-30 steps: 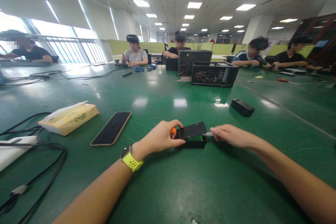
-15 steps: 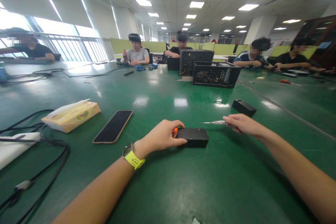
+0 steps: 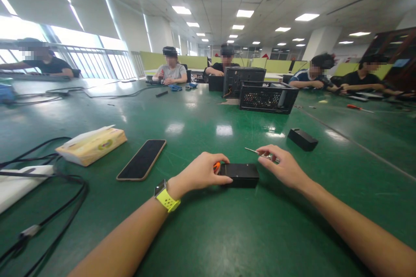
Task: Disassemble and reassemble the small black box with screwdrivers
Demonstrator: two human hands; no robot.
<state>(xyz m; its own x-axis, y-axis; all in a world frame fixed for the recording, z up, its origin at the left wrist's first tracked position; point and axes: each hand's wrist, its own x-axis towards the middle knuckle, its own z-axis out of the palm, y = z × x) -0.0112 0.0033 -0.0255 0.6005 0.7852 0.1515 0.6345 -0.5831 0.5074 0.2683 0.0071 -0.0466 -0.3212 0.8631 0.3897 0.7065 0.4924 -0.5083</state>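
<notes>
A small black box (image 3: 240, 174) lies flat on the green table (image 3: 208, 233) in front of me. My left hand (image 3: 198, 174) grips its left end, and something orange shows between those fingers. My right hand (image 3: 282, 165) is closed on a thin screwdriver (image 3: 255, 152) with a clear handle. Its metal tip points left, just above the box's right end. A yellow-green watch (image 3: 164, 197) is on my left wrist.
A phone (image 3: 142, 159) and a tissue pack (image 3: 91, 145) lie to the left, with black cables (image 3: 48, 207) and a white power strip (image 3: 16, 186) beyond. Another black box (image 3: 302, 139) sits at the right. Computer cases (image 3: 264, 96) stand mid-table. Several people work at the far side.
The box's lid, raised a second ago, now lies closed. My right hand pulled the screwdriver out from the box, lifted it away to the right, then came back down close to the box.
</notes>
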